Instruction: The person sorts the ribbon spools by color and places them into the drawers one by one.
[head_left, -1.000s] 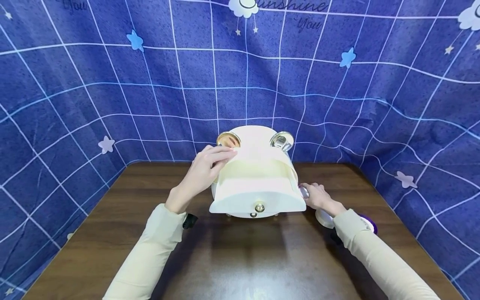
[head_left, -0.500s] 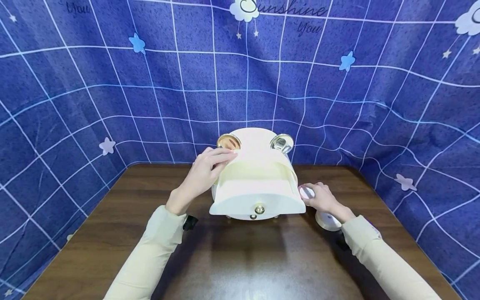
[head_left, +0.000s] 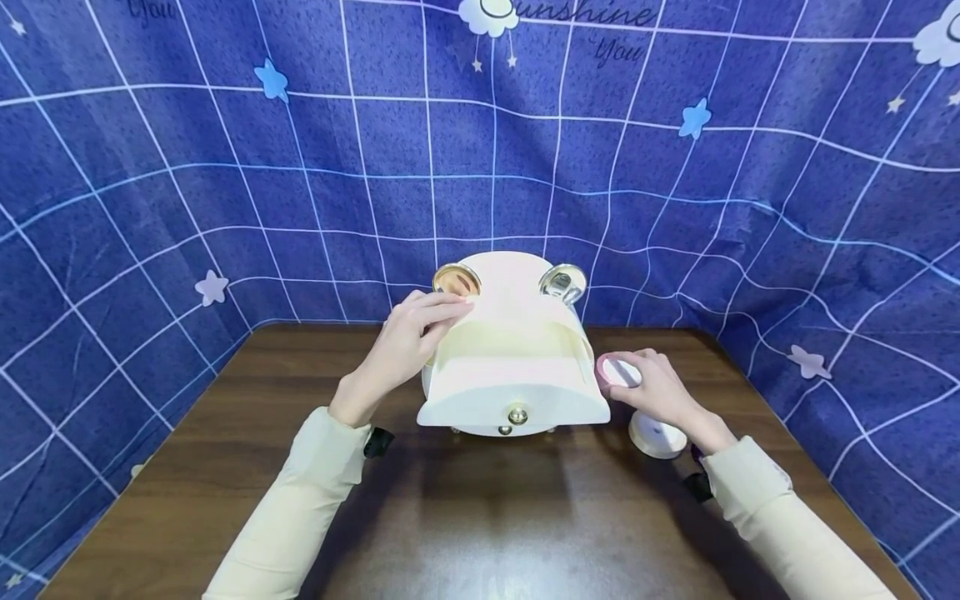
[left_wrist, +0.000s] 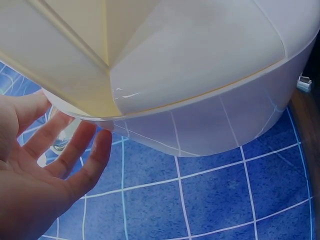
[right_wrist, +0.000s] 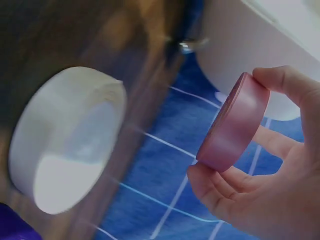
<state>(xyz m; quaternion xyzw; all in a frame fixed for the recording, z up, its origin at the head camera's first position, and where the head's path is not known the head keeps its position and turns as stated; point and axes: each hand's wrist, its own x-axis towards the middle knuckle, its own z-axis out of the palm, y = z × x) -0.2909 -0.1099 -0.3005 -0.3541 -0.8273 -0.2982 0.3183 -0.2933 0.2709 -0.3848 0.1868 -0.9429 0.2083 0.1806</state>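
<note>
A white box (head_left: 510, 275) with a gold round ear and a silver one stands at the back of the table, its front drawer (head_left: 480, 406) pulled out. My left hand (head_left: 416, 337) holds the edge of the box's upper part beside the gold ear; in the left wrist view its fingertips (left_wrist: 102, 142) sit right at the rim. Beside the box's right side, my right hand (head_left: 660, 387) pinches a pink roll of tape (right_wrist: 237, 125) between thumb and fingers, its pale face turned up in the head view. Close below that hand lies a white roll of tape (head_left: 657, 442).
The brown wooden table (head_left: 495, 508) carries everything, with blue grid-patterned cloth (head_left: 495, 133) rising behind it. A purple object (right_wrist: 17, 225) shows at the corner of the right wrist view, mostly hidden by the right forearm in the head view. Each wrist wears a black device.
My right hand has moved slightly right and tilted the pink roll, so more of its face shows. The white roll is less covered by the arm. My left hand stays put.
</note>
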